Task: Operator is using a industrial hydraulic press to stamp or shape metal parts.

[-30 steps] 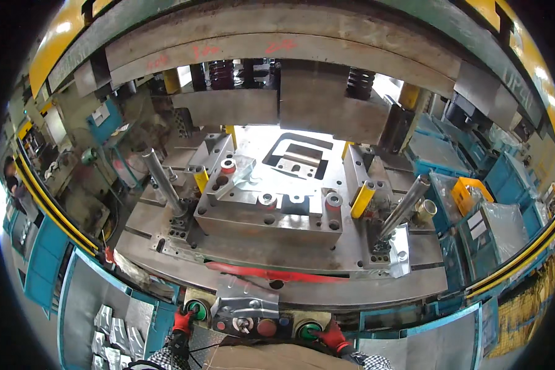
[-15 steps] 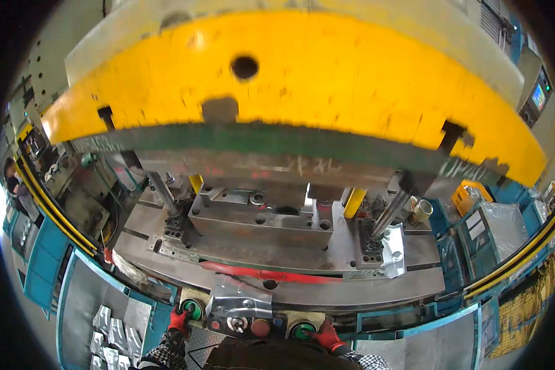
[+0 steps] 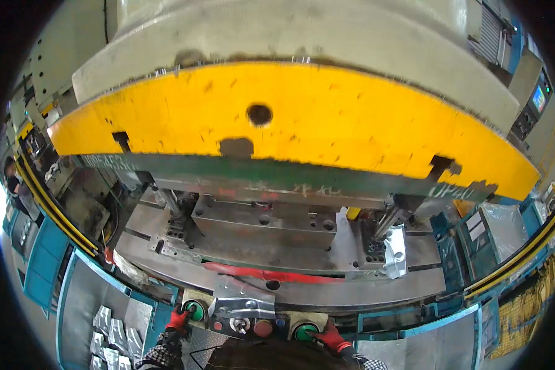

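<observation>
Both my hands wear red gloves with dark fingertips and rest at a control panel in front of a press. My left hand [image 3: 178, 319] reaches a finger onto the left green push button [image 3: 195, 310]. My right hand [image 3: 330, 338] stretches its fingers onto the right green push button [image 3: 306, 332]. Neither hand holds anything that I can see. A shaped sheet-metal part [image 3: 243, 298] lies on the panel between the buttons, near a red button [image 3: 263, 328]. Ahead, the yellow press ram [image 3: 339, 123] with the upper die [image 3: 277, 176] hangs low over the lower die [image 3: 262, 234].
A bright metal part [image 3: 395, 251] leans at the right of the die, beside a guide post [image 3: 388, 221]. A red strip [image 3: 271, 273] runs along the bed's front. At left, a blue-edged bin [image 3: 74, 302] holds several formed parts [image 3: 116, 333]. Another blue-framed bin [image 3: 438, 348] stands right.
The yellow ram and upper die have moved down, closing the gap over the lower die and covering more of it. Both my hands stay at the green buttons.
</observation>
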`<state>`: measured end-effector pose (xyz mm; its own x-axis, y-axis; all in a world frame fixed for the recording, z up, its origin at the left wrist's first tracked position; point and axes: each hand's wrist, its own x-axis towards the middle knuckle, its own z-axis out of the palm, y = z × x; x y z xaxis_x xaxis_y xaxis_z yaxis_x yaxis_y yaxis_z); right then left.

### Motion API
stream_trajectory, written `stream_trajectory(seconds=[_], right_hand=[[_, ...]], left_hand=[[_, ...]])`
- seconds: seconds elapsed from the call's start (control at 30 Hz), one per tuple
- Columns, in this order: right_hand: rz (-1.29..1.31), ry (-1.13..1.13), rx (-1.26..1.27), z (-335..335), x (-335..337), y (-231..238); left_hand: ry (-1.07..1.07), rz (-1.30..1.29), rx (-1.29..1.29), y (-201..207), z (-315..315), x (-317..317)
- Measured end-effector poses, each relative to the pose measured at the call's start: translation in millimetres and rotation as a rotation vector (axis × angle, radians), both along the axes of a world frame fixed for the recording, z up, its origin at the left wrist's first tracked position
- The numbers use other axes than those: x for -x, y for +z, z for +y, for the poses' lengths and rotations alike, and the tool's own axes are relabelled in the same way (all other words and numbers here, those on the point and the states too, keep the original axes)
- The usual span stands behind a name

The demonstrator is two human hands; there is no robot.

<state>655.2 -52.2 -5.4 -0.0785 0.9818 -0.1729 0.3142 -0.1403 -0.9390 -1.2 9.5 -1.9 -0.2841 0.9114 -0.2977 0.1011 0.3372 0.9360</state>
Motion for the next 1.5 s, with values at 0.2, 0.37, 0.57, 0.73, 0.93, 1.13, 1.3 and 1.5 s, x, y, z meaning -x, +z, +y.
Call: stream_trajectory(seconds=[0.2, 0.37, 0.57, 0.73, 0.93, 1.13, 1.3, 1.5], right_hand=[[0.078, -0.416, 0.188, 19.9, -138.4, 24.5], [-0.315, -0.975, -0.243, 75.2, -266.2, 97.6], [-0.819, -0.673, -0.099, 162.6, -250.4, 145.0], [-0.813, -0.624, -0.037, 181.7, -250.3, 140.2], [-0.834, -0.650, -0.063, 198.8, -259.5, 137.8], [-0.954, -0.712, -0.004, 220.4, -260.8, 121.4], [-0.913, -0.685, -0.092, 222.4, -275.6, 115.2], [-0.959, -0.596, -0.174, 212.8, -298.6, 128.9]], left_hand=[[-0.533, 0.294, 0.353, 111.4, 89.5, 64.1], [-0.823, 0.049, -0.265, 378.7, 207.3, -107.5], [-1.218, 0.632, -0.877, 450.9, 340.3, -291.5], [-1.417, 1.048, -0.471, 426.0, 423.0, -374.1], [-1.540, 0.844, -0.304, 394.3, 468.0, -386.3], [-1.308, 1.033, -0.883, 466.2, 418.2, -376.2], [-1.194, 1.043, -1.078, 532.7, 278.7, -323.4], [-1.418, 0.920, -0.766, 461.0, 146.4, -257.9]])
